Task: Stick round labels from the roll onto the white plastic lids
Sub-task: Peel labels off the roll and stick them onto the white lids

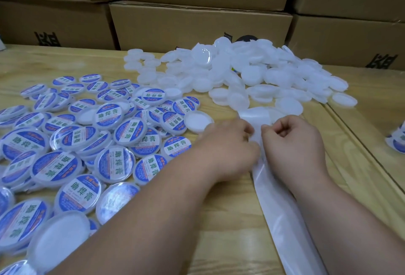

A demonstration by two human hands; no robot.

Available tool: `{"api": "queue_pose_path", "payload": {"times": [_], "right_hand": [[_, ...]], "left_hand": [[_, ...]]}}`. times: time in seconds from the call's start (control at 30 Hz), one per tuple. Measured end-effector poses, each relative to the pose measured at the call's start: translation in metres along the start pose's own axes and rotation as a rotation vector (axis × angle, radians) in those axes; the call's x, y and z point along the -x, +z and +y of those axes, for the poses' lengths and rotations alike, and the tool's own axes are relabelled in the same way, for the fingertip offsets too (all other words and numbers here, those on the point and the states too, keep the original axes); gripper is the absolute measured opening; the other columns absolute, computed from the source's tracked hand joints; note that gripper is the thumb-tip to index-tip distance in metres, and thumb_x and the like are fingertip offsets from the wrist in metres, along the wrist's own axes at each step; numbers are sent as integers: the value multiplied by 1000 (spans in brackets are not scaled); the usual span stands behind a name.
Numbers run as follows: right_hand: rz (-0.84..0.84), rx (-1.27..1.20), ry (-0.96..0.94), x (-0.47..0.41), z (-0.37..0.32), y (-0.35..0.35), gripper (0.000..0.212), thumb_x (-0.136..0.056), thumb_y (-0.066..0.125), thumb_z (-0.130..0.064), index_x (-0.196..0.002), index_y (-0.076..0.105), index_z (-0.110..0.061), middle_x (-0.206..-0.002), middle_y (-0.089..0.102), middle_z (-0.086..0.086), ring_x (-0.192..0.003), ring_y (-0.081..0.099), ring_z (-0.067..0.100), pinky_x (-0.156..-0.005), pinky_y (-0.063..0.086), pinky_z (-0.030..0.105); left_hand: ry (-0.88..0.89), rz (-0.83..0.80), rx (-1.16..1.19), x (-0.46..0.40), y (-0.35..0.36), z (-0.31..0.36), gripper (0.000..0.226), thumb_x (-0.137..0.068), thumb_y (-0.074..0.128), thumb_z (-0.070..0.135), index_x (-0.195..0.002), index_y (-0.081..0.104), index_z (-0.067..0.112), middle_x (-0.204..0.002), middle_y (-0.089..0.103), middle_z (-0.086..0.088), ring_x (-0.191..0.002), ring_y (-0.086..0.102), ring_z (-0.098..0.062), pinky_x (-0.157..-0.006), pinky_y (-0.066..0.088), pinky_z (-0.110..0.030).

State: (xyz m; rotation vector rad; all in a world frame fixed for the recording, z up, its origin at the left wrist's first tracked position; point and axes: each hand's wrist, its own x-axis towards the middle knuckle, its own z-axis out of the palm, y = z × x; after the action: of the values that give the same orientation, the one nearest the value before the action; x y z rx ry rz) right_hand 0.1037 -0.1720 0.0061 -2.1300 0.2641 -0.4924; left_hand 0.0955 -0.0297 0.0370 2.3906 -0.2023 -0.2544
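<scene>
the white backing strip (282, 215) runs up the bench (228, 226) from the near edge to the grip; left hand (228, 149) and right hand (293, 143) both pinch it with curled fingers; labelled lids (72, 149) lie left of the grip; plain white lids (241, 73) heap beyond it; cardboard boxes (197, 22) stand farthest.

Both hands, left (228, 145) and right (293, 143), are curling their fingers onto the white strip (282, 215) lying on the bench (219, 220); labelled lids (87, 143) are lying left, bare lids (252, 73) far.
</scene>
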Motion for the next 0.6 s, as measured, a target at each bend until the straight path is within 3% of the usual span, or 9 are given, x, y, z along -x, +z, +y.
{"api": "queue_pose_path", "payload": {"times": [0.07,0.2,0.3,0.37,0.47,0.53,0.6], "right_hand": [[4,-21,3,0,-1,-1,16,-83,65,-24,-70,57,-19,-57,54,-9,-53,52,1,-52,34,29],[17,-51,8,2,-2,-2,12,-78,61,-19,-70,52,-15,-56,49,-9,-52,47,6,-51,35,30],[17,-44,-3,1,-1,-2,14,-79,59,-16,-71,48,-15,-58,45,-9,-51,44,6,-51,32,30],[15,-39,-10,0,0,-2,14,-83,59,-14,-75,49,-19,-64,49,-10,-54,46,6,-52,33,28],[8,-64,-6,-1,1,-3,13,-92,58,-17,-96,53,-28,-79,60,-10,-68,57,4,-56,35,24],[5,-73,6,-1,1,-3,20,-94,57,-19,-108,49,-30,-79,61,-9,-67,59,6,-55,35,26],[5,-87,16,-1,1,-2,24,-95,55,-18,-113,46,-31,-77,62,-10,-63,58,6,-55,36,28]], "left_hand": [[24,-103,-69,2,-2,4,69,-74,44,50,-142,46,41,-129,58,9,-128,45,-22,-108,40,-46],[93,-189,-89,1,-8,-8,76,-83,68,56,-148,32,47,-128,48,20,-127,43,-14,-110,39,-39],[160,-175,-159,1,-10,-14,81,-78,77,56,-147,36,49,-127,47,23,-128,40,-9,-108,39,-33],[170,-131,-131,0,-8,-15,74,-78,78,55,-142,43,49,-115,50,28,-121,44,-6,-101,41,-27],[156,-98,-53,-3,-4,-17,54,-81,76,51,-129,52,47,-102,54,25,-96,52,6,-78,40,-15],[138,-81,3,-5,-2,-17,39,-87,70,43,-123,55,44,-97,57,23,-80,53,9,-72,40,-19],[116,-55,48,-6,-2,-16,33,-92,58,28,-123,57,38,-94,59,20,-79,53,3,-76,45,-25]]}}
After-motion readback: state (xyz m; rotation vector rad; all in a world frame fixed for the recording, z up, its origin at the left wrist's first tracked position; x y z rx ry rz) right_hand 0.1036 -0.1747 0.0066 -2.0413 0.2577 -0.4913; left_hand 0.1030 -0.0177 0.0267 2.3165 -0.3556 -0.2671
